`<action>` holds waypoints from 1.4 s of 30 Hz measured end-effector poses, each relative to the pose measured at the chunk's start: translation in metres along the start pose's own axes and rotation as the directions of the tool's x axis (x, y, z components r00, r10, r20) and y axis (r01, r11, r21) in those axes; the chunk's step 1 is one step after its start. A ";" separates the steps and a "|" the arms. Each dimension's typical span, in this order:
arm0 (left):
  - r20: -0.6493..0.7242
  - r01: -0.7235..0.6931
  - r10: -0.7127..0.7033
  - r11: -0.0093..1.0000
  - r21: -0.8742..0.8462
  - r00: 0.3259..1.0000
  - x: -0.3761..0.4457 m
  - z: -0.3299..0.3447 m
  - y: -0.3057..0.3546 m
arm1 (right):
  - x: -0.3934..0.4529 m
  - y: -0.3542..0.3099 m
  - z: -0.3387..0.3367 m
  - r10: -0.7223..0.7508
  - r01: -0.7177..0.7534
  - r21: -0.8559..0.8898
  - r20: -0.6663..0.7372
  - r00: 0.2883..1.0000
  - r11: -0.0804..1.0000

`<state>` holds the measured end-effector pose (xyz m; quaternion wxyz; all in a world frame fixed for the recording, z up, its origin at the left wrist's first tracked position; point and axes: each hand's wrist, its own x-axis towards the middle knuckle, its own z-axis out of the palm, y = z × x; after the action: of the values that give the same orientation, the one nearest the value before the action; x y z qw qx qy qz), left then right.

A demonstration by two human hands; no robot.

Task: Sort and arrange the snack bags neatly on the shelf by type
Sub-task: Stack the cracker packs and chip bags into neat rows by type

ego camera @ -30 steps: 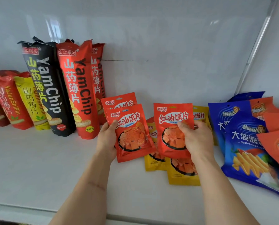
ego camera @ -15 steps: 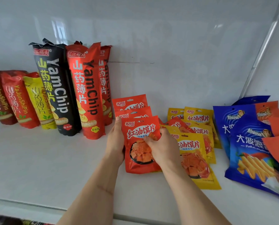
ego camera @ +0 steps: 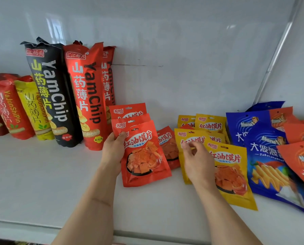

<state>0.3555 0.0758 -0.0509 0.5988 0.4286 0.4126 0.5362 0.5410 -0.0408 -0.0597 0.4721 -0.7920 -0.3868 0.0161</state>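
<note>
My left hand (ego camera: 112, 151) grips the left edge of a stack of three small red snack bags (ego camera: 144, 156), thumb on the front bag; the stack leans upright on the white shelf (ego camera: 41, 174). Another red bag (ego camera: 169, 145) lies just behind it to the right. My right hand (ego camera: 197, 161) hovers, blurred, over several yellow bags (ego camera: 230, 167) of the same snack, its fingers loosely curled with nothing in them. More yellow bags (ego camera: 211, 124) stand behind.
A tall black YamChip bag (ego camera: 50, 96) and tall red ones (ego camera: 87, 96) lean on the back wall at left, with shorter red (ego camera: 6, 106) and yellow (ego camera: 32, 106) yam bags beyond. Blue (ego camera: 264, 156) and orange (ego camera: 299, 156) bags pile up at right. The shelf's front edge (ego camera: 24, 225) runs below.
My right hand laid its red bag onto the stack in my left hand, let go, and moved right over the yellow bags. The left hand keeps hold of the stack.
</note>
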 end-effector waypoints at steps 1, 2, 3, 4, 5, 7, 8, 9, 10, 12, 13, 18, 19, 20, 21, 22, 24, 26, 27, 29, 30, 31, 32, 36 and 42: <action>0.003 0.002 -0.002 1.000 0.000 1.000 -0.001 0.001 0.000 | 0.002 0.004 -0.003 0.002 -0.002 -0.001 -0.024 1.000 1.000; 0.004 0.003 -0.003 1.000 -0.004 1.000 -0.001 0.001 0.000 | 0.004 0.008 -0.005 0.006 -0.006 -0.005 -0.045 0.999 1.000; 0.005 0.008 -0.008 1.000 -0.010 1.000 -0.001 0.002 0.000 | 0.006 0.012 -0.007 0.013 -0.014 -0.019 -0.066 0.998 1.000; 0.006 0.013 -0.013 1.000 -0.014 1.000 -0.001 0.002 -0.001 | 0.007 0.015 -0.008 0.022 -0.026 -0.046 -0.080 0.997 0.999; 0.005 0.017 -0.017 1.000 -0.014 1.000 -0.001 0.001 -0.002 | 0.008 0.017 -0.008 0.025 -0.032 -0.085 -0.081 0.996 0.996; 0.010 0.030 -0.029 0.999 -0.013 1.000 0.001 0.002 -0.003 | 0.009 0.017 -0.007 -0.014 0.007 -0.165 -0.040 0.999 0.986; 0.014 0.039 -0.039 0.999 -0.017 0.999 0.001 0.002 -0.003 | 0.008 0.017 -0.004 -0.055 0.053 -0.209 -0.002 0.998 0.976; 0.012 0.047 -0.047 0.999 -0.024 0.999 0.003 0.002 -0.003 | 0.008 0.016 0.000 -0.095 0.102 -0.257 0.039 0.995 0.961; 0.006 0.054 -0.054 0.998 -0.029 0.999 0.005 0.002 -0.003 | 0.007 0.015 0.003 -0.123 0.139 -0.308 0.072 0.990 0.941; -0.004 0.063 -0.063 0.998 -0.022 0.998 0.009 0.002 -0.002 | 0.009 0.012 0.009 -0.133 0.160 -0.388 0.094 0.987 0.908; -0.004 0.066 -0.066 0.998 -0.015 0.998 0.011 0.001 -0.002 | 0.011 0.009 0.011 -0.127 0.156 -0.417 0.096 0.987 0.895; 0.007 0.114 -0.114 0.993 -0.014 0.994 0.018 -0.001 -0.006 | 0.023 0.000 0.020 -0.036 0.138 -0.562 0.190 0.981 0.816; 0.010 0.121 -0.120 0.993 -0.016 0.993 0.020 -0.002 -0.008 | 0.023 0.000 0.022 -0.026 0.136 -0.581 0.193 0.981 0.802; 0.015 0.124 -0.124 0.992 -0.021 0.992 0.022 -0.002 -0.009 | 0.023 0.000 0.024 -0.024 0.132 -0.598 0.185 0.983 0.790; 0.019 0.123 -0.123 0.992 -0.029 0.992 0.023 -0.002 -0.010 | 0.023 0.001 0.026 -0.026 0.122 -0.610 0.164 0.986 0.783; 0.022 0.119 -0.118 0.992 -0.035 0.993 0.025 -0.002 -0.010 | 0.024 0.002 0.027 -0.024 0.105 -0.611 0.139 0.990 0.785; 0.027 0.114 -0.113 0.993 -0.039 0.993 0.026 -0.002 -0.010 | 0.026 0.004 0.027 -0.002 0.067 -0.590 0.109 0.994 0.804; 0.030 0.109 -0.108 0.993 -0.042 0.994 0.027 0.001 -0.011 | 0.029 0.006 0.027 0.023 0.045 -0.554 0.115 0.993 0.831; 0.036 0.107 -0.105 0.993 -0.041 0.994 0.028 0.002 -0.011 | 0.030 0.007 0.027 0.033 0.034 -0.522 0.119 0.992 0.852; 0.046 0.115 -0.113 0.993 -0.038 0.993 0.029 0.003 -0.012 | 0.033 0.010 0.025 0.043 0.007 -0.428 0.107 0.993 0.904; 0.045 0.118 -0.116 0.993 -0.033 0.992 0.030 0.003 -0.012 | 0.035 0.011 0.024 0.038 0.001 -0.378 0.094 0.995 0.926; 0.043 0.118 -0.117 0.993 -0.026 0.992 0.031 0.003 -0.011 | 0.036 0.013 0.021 0.027 0.001 -0.336 0.077 0.997 0.942; 0.040 0.117 -0.116 0.993 -0.023 0.992 0.033 0.003 -0.009 | 0.037 0.015 0.018 0.016 0.004 -0.308 0.061 0.998 0.951; 0.047 0.107 -0.107 0.994 -0.002 0.993 0.040 0.002 -0.003 | 0.035 0.018 0.010 -0.012 0.029 -0.389 0.048 0.999 0.921; 0.055 0.112 -0.114 0.993 0.039 0.992 0.043 0.002 -0.012 | 0.032 0.007 0.019 -0.001 0.045 -0.557 0.078 0.997 0.830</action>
<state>0.3645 0.1181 -0.0630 0.6322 0.4302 0.4283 0.4815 0.5601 -0.0088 -0.0648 0.2059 -0.8894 -0.4014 -0.0735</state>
